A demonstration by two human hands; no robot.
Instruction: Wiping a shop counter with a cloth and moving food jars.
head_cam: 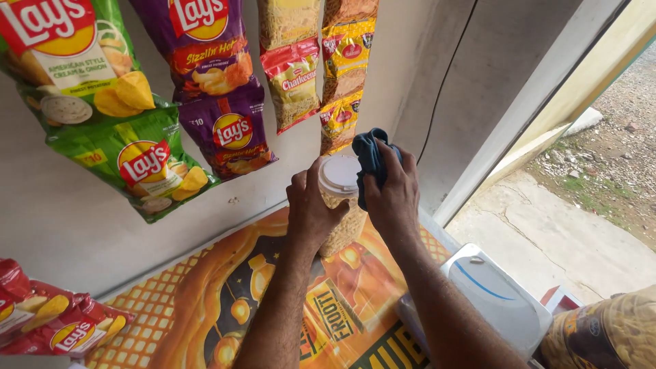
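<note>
The left hand (311,208) wraps around a clear plastic jar with white lid (340,205), standing on the orange printed counter (205,301). The right hand (393,195) presses a dark blue cloth (369,154) against the jar's side. Green and purple hanging snack packets (225,89) hang on the wall behind.

Both forearms bare and hairy to the frame edge, no sleeves; left hand (311,208) and right hand (394,195) without rings, watch, or gloves.
</note>
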